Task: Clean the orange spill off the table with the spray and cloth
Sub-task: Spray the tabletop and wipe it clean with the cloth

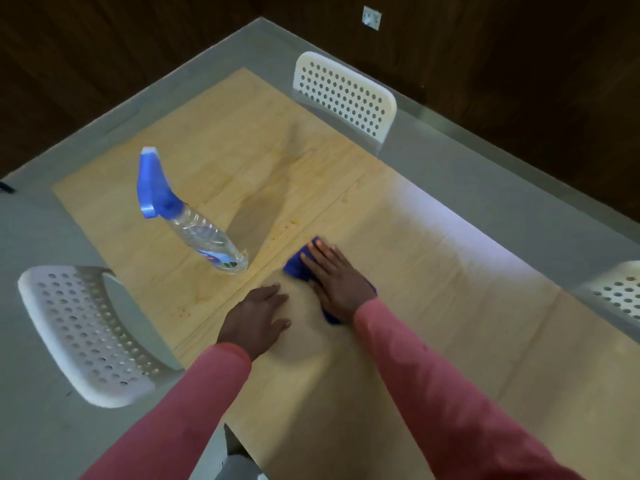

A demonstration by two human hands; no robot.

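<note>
Pale wooden worktop [433,271], three white perforated chairs around it, one [343,95] far beyond the fingers, one [93,334] left of the left hand, one [620,292] off to the right. Clear spray bottle [204,233] with blue trigger head, upright, beyond and left of the left hand [256,320], well apart from it; that hand flat on the wood, fingers [273,296] straight, holding nothing. Right hand [336,278] pressing flat on the blue cloth [294,265], fingers extended; orange specks [287,226] just beyond those fingertips, fainter ones [183,310] left of the left hand.
</note>
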